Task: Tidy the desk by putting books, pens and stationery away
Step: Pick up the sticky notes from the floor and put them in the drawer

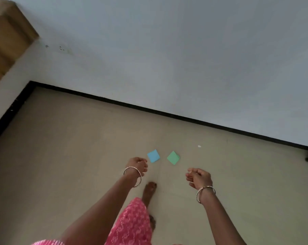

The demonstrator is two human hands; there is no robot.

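Head view, blue pad [153,155] beside green pad [173,157] (both on floor [79,156])

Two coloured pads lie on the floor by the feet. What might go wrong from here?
The front foot is close to the blue pad and green pad; another step might tread on them.
Both lie flat on the floor, so they may be hard to lift.
The small white scrap nearer the wall could be missed.
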